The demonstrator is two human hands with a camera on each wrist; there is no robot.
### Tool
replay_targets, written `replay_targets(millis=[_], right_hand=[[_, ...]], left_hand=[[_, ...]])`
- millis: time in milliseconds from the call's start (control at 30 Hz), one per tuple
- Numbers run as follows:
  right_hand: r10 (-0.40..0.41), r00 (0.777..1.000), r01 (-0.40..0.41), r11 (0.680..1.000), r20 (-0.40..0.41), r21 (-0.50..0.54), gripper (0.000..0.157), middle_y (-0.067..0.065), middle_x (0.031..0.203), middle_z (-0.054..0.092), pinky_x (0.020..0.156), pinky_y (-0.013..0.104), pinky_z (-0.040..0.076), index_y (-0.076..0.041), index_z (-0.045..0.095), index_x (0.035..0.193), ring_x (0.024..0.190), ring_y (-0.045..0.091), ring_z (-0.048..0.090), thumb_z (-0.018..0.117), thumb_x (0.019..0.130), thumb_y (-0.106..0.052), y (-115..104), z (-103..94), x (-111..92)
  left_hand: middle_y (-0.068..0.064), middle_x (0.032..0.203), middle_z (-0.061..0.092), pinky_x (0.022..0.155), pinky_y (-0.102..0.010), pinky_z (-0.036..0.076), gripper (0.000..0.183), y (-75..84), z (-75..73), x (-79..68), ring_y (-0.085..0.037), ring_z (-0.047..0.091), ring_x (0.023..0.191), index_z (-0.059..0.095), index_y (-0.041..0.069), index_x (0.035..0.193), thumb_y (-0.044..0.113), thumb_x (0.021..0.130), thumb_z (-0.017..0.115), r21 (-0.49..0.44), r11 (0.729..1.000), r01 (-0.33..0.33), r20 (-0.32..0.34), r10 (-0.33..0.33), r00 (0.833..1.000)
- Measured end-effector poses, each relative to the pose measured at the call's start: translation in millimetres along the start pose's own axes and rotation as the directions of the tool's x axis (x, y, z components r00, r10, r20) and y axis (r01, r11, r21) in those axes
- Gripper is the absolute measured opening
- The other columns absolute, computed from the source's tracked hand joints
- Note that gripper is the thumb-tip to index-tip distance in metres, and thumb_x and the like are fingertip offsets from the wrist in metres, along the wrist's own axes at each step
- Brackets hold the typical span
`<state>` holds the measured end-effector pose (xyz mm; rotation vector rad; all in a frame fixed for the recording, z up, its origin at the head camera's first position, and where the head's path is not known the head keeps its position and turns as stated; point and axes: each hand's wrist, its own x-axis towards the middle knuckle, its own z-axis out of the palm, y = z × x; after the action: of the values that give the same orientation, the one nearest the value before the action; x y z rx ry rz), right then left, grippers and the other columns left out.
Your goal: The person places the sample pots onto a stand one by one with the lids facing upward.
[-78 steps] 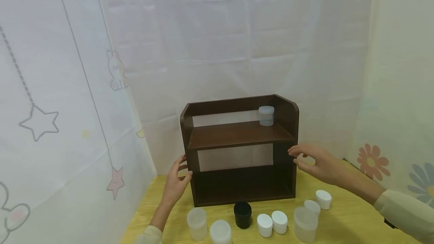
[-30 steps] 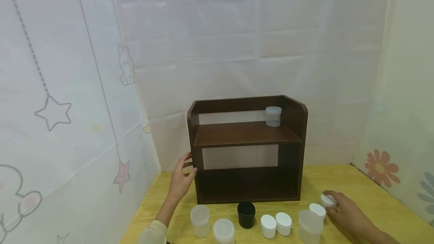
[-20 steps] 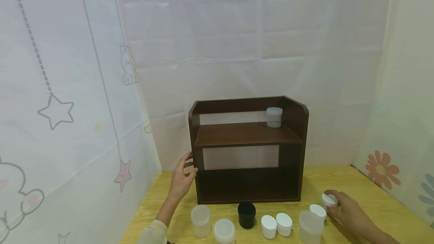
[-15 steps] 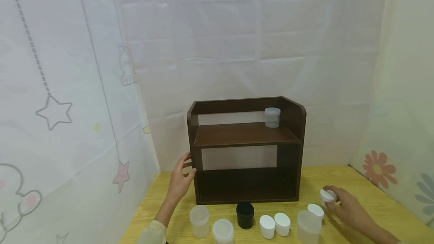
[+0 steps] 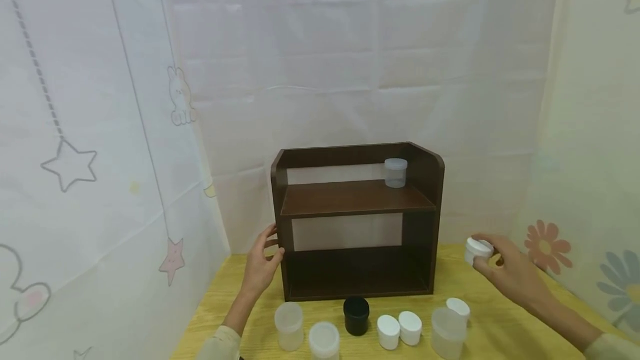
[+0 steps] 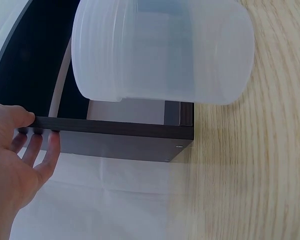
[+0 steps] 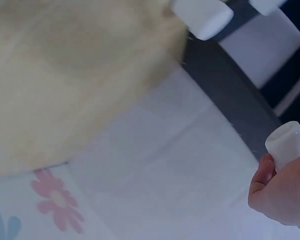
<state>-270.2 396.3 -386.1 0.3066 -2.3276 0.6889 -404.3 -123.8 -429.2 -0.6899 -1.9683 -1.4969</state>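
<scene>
Our left hand [image 5: 257, 271] reaches forward, thumb and fingers pinching the left panel of the dark brown shelf unit [image 5: 357, 199]. In front we count three frosted cylindrical plastic jars [image 5: 289, 328], one black round jar [image 5: 356, 318] and three small white round jars [image 5: 388, 333]; one clear lidded jar [image 5: 395, 174] stands on the upper board. Rightmost, our right hand [image 5: 515, 271], raised above the yellow wood-grain table [image 5: 505, 321], grips a fourth white jar [image 5: 476, 251] between thumb and fingers.
</scene>
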Motion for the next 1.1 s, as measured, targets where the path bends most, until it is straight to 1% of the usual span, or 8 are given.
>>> replay_targets(millis=[133,300,467,600,733,867,1000,1100], right_hand=[[-0.071,0.994,0.074,0.997,-0.087,0.029,0.044,0.012,0.113,0.062,0.067,0.017,0.042,-0.001,0.062,0.132,0.085,0.01,0.052,0.075,0.09,-0.005,-32,-11.1,18],[-0.122,0.986,0.123,0.992,-0.11,0.007,0.047,0.005,0.113,0.062,0.069,0.014,0.046,-0.008,0.062,0.133,0.086,0.009,0.056,0.078,0.089,-0.01,-74,-19.5,40],[-0.247,0.959,0.246,0.969,-0.138,-0.023,0.048,0.006,0.112,0.064,0.078,0.009,0.043,-0.001,0.063,0.13,0.089,0.013,0.056,0.078,0.084,0.0,-103,-12.6,67],[-0.286,0.952,0.287,0.958,-0.108,-0.011,0.046,0.009,0.112,0.065,0.079,0.009,0.045,0.001,0.062,0.127,0.089,0.019,0.06,0.075,0.083,0.005,-111,-1.9,90],[-0.253,0.966,0.255,0.967,-0.044,0.031,0.043,0.016,0.114,0.063,0.078,0.027,0.056,0.002,0.06,0.129,0.092,0.028,0.065,0.072,0.087,0.002,-114,8.4,112],[-0.159,0.987,0.156,0.983,0.023,0.095,0.042,0.02,0.118,0.061,0.074,0.046,0.058,0.001,0.058,0.132,0.094,0.034,0.068,0.067,0.092,-0.002,-121,18.3,129],[-0.066,0.995,0.057,0.993,0.082,0.104,0.043,0.021,0.12,0.06,0.072,0.041,0.055,0.0,0.057,0.133,0.094,0.033,0.066,0.064,0.092,-0.004,-125,27.4,146],[-0.015,0.995,0.007,0.996,0.099,0.083,0.042,0.023,0.118,0.06,0.071,0.039,0.051,0.001,0.058,0.132,0.094,0.034,0.061,0.065,0.09,-0.004,-124,33.7,159]], left_hand=[[-0.024,0.14,0.053,0.076,-0.054,0.057,0.063,13.8,-3.1,-1.2,-0.045,0.06,0.111,0.045,-0.003,0.15,-0.012,0.092,0.067,-0.017,0.999,-0.031,0.016,0.031,0.999],[-0.025,0.139,0.054,0.073,-0.048,0.059,0.062,14.9,-3.6,-0.7,-0.045,0.061,0.11,0.045,-0.004,0.149,-0.013,0.091,0.067,-0.013,0.998,-0.057,0.021,0.058,0.998],[-0.024,0.138,0.055,0.073,-0.05,0.059,0.063,15.9,-3.6,-0.8,-0.042,0.062,0.109,0.046,-0.003,0.149,-0.014,0.091,0.068,0.0,0.999,-0.052,0.01,0.052,0.999],[-0.025,0.137,0.055,0.072,-0.052,0.059,0.063,17.8,-3.9,-1.5,-0.042,0.062,0.108,0.047,-0.003,0.148,-0.015,0.09,0.068,0.006,0.999,-0.044,0.003,0.044,0.999],[-0.025,0.138,0.054,0.074,-0.055,0.058,0.062,19.8,-2.9,-1.3,-0.044,0.061,0.11,0.046,-0.003,0.149,-0.013,0.091,0.068,0.002,0.999,-0.035,0.015,0.035,0.999],[-0.023,0.14,0.053,0.075,-0.053,0.058,0.065,1.3,-0.7,-0.6,-0.045,0.06,0.112,0.044,0.001,0.151,-0.012,0.092,0.068,0.018,1.0,-0.013,0.023,0.013,1.0],[-0.019,0.141,0.054,0.073,-0.049,0.059,0.069,-21.9,2.4,1.3,-0.043,0.06,0.112,0.045,0.007,0.152,-0.011,0.091,0.07,0.023,1.0,-0.015,0.013,0.014,1.0],[-0.014,0.141,0.055,0.072,-0.042,0.06,0.069,-24.5,1.9,2.5,-0.039,0.062,0.112,0.046,0.012,0.152,-0.008,0.091,0.071,0.011,1.0,-0.025,0.017,0.025,1.0]])
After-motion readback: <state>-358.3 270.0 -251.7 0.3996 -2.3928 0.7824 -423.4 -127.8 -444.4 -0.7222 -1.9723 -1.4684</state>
